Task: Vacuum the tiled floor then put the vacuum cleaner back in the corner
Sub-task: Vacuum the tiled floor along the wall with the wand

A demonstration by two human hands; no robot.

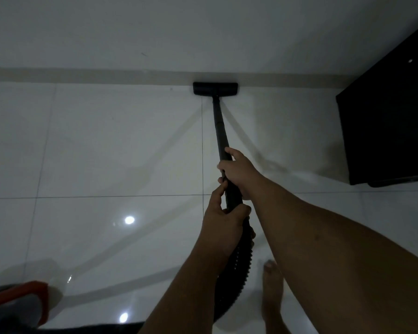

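The right hand (237, 168) gripped the black wand (219, 127) of the vacuum cleaner higher up its length, fingers wrapped round it from the right, while the left hand (223, 225) closed round the lower end where the wand met the ribbed hose (237, 268). Two hands spaced along the tube looked meant to give leverage and steering, the forward one guiding, the rear one pushing and keeping the hose clear of the legs.

The wand ran straight away from the person to the floor head (215, 88), which lay flat on the tiled floor (121, 145) with its far edge against the pale skirting (82, 74) at the foot of the wall. That placement suggested the strip along the wall was being cleaned at the full reach of a stroke, so the vacuuming seemed under way and the return to the corner not yet due.

The hose curved down and back past a bare foot (272, 285). At the lower left an orange and grey body (22, 300), probably the machine itself, sat on the tiles. A dark cabinet (391, 121) stood at the right, near the wall, well apart from the head. Ceiling lights showed as bright spots on the glossy tiles.
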